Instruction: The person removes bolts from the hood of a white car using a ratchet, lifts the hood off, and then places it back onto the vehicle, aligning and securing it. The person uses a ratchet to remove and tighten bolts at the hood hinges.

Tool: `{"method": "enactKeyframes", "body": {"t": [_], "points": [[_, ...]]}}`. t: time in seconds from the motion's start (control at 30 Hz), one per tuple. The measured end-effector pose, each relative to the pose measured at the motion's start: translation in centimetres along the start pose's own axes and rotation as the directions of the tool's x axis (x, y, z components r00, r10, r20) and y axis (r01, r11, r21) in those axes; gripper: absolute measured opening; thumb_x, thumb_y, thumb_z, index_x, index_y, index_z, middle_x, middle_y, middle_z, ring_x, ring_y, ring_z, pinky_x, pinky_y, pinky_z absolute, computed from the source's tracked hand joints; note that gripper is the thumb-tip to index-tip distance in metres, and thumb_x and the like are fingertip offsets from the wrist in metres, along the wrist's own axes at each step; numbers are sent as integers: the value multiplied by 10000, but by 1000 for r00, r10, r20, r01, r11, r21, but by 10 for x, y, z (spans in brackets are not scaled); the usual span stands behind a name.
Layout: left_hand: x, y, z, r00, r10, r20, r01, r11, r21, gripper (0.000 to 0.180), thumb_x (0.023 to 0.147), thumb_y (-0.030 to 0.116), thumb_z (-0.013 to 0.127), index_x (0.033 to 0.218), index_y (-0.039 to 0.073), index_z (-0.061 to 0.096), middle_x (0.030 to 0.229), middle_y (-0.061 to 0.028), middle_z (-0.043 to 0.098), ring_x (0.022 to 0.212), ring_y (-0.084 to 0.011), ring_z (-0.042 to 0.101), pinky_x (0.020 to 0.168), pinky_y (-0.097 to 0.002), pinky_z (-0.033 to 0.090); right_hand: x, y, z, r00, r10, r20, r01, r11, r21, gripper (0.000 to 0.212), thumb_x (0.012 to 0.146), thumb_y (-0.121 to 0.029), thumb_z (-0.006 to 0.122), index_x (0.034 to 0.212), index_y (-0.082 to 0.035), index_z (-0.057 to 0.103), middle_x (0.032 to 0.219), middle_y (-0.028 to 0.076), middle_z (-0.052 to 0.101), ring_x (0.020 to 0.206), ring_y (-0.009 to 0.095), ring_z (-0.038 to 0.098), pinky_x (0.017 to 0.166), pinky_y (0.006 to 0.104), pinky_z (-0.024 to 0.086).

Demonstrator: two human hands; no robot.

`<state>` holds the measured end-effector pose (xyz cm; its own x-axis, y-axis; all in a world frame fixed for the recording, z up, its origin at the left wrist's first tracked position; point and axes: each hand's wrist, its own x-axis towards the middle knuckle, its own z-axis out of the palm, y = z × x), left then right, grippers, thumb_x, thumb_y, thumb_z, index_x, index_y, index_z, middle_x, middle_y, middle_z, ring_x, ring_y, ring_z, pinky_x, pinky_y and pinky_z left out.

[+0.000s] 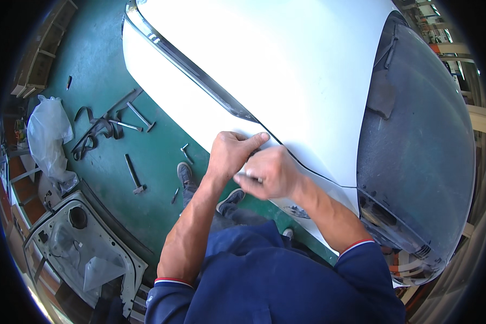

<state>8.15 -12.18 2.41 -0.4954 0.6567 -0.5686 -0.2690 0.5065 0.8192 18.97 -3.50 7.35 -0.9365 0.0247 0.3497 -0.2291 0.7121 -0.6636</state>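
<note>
Both my hands meet at the front edge of a white car's fender (308, 189), just below the near end of its headlight (200, 81). My left hand (229, 156) is closed, its fingers curled under and its thumb lying along the panel by the hood seam. Close beside it on the right, my right hand (275, 171) is also closed, its fingers slightly blurred. Something dark shows in the gap between the hands, but I cannot make out what it is. The white hood (308, 65) lies just beyond them.
To the right is the dusty windshield (416, 124). On the green floor lie a hammer (134, 174), further hammers (140, 116) with dark straps (94, 129), and a small T-shaped tool (186, 154). A removed door panel (86, 248) and plastic sheeting (48, 137) are at left.
</note>
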Motion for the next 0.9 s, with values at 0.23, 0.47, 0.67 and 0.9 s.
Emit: {"method": "enactKeyframes", "body": {"t": [0.23,0.47,0.67,0.9], "points": [[-2,-2,8,999,-38,-14,36,995,-97,572,876,451,874,750,-95,761,643,-148,710,571,-164,661,544,-328,537,-17,17,-4,999,-33,7,33,999,-2,390,780,-152,800,531,-127,501,527,53,531,454,239,533,457,370,419],[-1,2,3,999,-17,-35,17,1000,3,594,864,455,884,715,-103,744,589,-127,671,534,-142,606,487,-334,485,-31,27,12,999,46,-9,-46,998,-49,364,755,-129,813,535,-109,524,537,83,549,482,275,565,471,402,439],[-2,0,5,1000,-10,18,12,992,-126,573,867,456,881,769,-96,761,642,-131,702,568,-145,630,529,-329,509,-10,-20,-2,967,-177,184,161,982,96,329,792,-192,773,545,-120,568,576,64,615,552,255,638,559,387,517],[17,-19,2,995,86,56,-89,995,47,612,861,498,837,696,-82,730,611,-164,685,548,-192,635,570,-399,528,-37,43,18,995,-19,98,32,990,-134,236,756,-212,791,624,-97,634,623,89,642,571,273,651,556,406,522]]}}
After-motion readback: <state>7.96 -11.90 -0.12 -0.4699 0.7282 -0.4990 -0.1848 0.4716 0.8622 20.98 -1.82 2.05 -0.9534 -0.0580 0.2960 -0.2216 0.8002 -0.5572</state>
